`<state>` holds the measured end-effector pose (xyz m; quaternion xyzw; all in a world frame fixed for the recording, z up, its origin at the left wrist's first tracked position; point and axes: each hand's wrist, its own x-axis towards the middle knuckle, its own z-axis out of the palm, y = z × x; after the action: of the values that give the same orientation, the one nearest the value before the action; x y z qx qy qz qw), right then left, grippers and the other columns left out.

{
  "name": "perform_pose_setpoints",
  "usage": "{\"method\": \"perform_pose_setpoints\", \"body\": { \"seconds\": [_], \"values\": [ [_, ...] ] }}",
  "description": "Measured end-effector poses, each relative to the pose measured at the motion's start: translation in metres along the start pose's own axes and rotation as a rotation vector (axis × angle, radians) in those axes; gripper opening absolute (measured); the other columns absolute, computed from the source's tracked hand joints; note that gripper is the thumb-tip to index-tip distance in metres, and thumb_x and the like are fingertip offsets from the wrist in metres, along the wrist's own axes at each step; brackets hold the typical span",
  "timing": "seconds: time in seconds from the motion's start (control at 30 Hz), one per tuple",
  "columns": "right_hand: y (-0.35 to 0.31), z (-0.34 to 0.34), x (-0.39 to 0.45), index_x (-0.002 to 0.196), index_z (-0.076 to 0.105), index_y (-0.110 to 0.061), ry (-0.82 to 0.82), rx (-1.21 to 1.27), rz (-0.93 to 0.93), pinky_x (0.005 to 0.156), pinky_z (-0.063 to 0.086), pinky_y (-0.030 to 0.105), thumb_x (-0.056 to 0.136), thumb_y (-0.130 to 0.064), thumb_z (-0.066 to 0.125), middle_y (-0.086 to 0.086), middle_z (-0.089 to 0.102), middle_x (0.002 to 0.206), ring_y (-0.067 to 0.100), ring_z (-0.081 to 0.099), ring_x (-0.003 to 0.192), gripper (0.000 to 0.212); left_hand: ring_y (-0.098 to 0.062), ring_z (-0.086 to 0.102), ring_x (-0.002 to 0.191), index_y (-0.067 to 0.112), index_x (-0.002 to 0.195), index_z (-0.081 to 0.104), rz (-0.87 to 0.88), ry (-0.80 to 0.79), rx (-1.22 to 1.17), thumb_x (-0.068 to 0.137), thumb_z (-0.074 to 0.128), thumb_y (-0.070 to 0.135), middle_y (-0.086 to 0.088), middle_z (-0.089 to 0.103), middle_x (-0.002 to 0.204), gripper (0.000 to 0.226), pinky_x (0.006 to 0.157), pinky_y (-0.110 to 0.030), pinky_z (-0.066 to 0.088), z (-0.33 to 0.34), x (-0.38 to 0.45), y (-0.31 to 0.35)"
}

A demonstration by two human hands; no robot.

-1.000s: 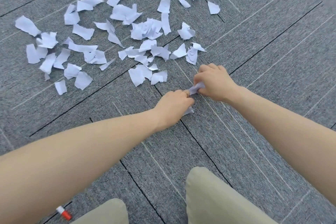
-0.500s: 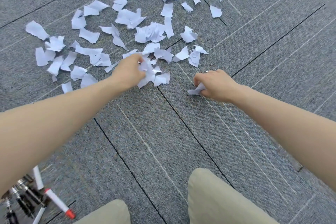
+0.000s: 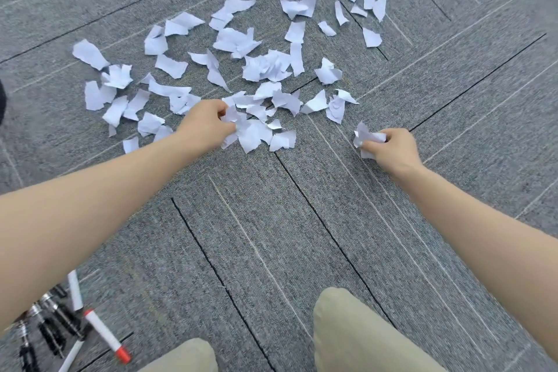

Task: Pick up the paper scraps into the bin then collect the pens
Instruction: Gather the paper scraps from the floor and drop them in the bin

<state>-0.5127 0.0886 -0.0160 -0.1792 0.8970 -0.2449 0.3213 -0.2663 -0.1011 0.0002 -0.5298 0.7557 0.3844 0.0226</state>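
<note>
Scraps [image 3: 262, 66] of white paper lie scattered on grey carpet tiles [image 3: 271, 235] before you. Your left hand [image 3: 205, 127] pinches one; your right hand [image 3: 392, 149] grips several. Pens [image 3: 105, 335] lie near your left knee.

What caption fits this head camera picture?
Left hand and right hand gather torn white paper scraps off grey carpet.

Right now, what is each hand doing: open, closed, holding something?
Left hand: closed, pinching a paper scrap at the pile's edge.
Right hand: closed, holding crumpled scraps.
</note>
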Motion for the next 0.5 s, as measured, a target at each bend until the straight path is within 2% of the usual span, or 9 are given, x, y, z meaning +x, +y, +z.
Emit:
{"method": "perform_pose_setpoints", "body": {
  "seconds": [0.03,0.1,0.17,0.3,0.37,0.43,0.5],
  "values": [
    [0.001,0.003,0.002,0.057,0.057,-0.015,0.03,-0.032,-0.029,0.058,0.037,0.035,0.074,-0.019,0.07,0.008,0.058,0.061,0.022,0.049,0.07,0.021,-0.023,0.043,0.067,0.002,0.086,0.059,0.002,0.013,-0.004,0.082,0.058,0.009,-0.01,0.051,0.075,0.008,0.055,-0.028,0.029,-0.002,0.0,-0.002],
    [-0.001,0.006,0.002,0.054,0.054,-0.015,0.062,-0.088,-0.078,0.056,0.04,0.037,0.073,-0.014,0.069,0.01,0.058,0.06,0.024,0.051,0.064,0.024,-0.023,0.043,0.068,0.0,0.087,0.06,0.007,0.032,-0.005,0.081,0.058,0.009,-0.01,0.051,0.074,0.011,0.059,-0.029,0.03,-0.006,-0.002,-0.004],
    [-0.005,0.006,0.002,0.06,0.055,-0.012,0.049,-0.183,-0.15,0.053,0.044,0.038,0.077,-0.01,0.066,0.009,0.059,0.062,0.023,0.05,0.056,0.02,-0.023,0.042,0.067,0.005,0.078,0.055,0.018,0.047,0.019,0.081,0.058,0.009,-0.01,0.049,0.072,0.006,0.055,-0.029,0.027,-0.01,-0.005,-0.008],
    [-0.012,0.007,0.003,0.076,0.056,-0.004,-0.002,-0.397,-0.258,0.063,0.052,0.043,0.087,-0.013,0.061,0.008,0.06,0.069,0.02,0.051,0.059,0.015,-0.022,0.034,0.062,0.014,0.063,0.037,0.007,0.079,-0.012,0.082,0.057,0.007,-0.002,0.037,0.062,0.028,0.052,-0.029,0.022,-0.022,-0.014,-0.018],
    [-0.02,0.004,0.005,0.077,0.054,-0.007,-0.07,-0.434,-0.228,0.061,0.053,0.041,0.087,-0.013,0.06,0.006,0.059,0.069,0.018,0.051,0.057,0.014,-0.022,0.033,0.064,0.014,0.063,0.035,0.003,0.092,-0.032,0.083,0.056,0.007,-0.001,0.035,0.062,0.029,0.052,-0.029,0.022,-0.032,-0.019,-0.021],
    [-0.025,0.002,0.005,0.074,0.052,-0.009,-0.118,-0.45,-0.173,0.049,0.047,0.031,0.087,-0.012,0.06,0.005,0.059,0.067,0.016,0.051,0.053,0.016,-0.021,0.034,0.066,0.012,0.068,0.04,0.014,0.119,-0.065,0.085,0.055,0.008,-0.001,0.036,0.064,0.023,0.053,-0.029,0.024,-0.044,-0.029,-0.02],
    [-0.022,0.0,0.002,0.073,0.052,-0.007,-0.094,-0.447,-0.131,0.05,0.047,0.03,0.086,-0.012,0.062,0.009,0.061,0.066,0.021,0.054,0.054,0.017,-0.02,0.036,0.066,0.009,0.077,0.046,0.051,0.173,-0.097,0.087,0.052,0.008,-0.001,0.041,0.068,0.012,0.056,-0.029,0.027,-0.052,-0.04,-0.017]
  ]
}}
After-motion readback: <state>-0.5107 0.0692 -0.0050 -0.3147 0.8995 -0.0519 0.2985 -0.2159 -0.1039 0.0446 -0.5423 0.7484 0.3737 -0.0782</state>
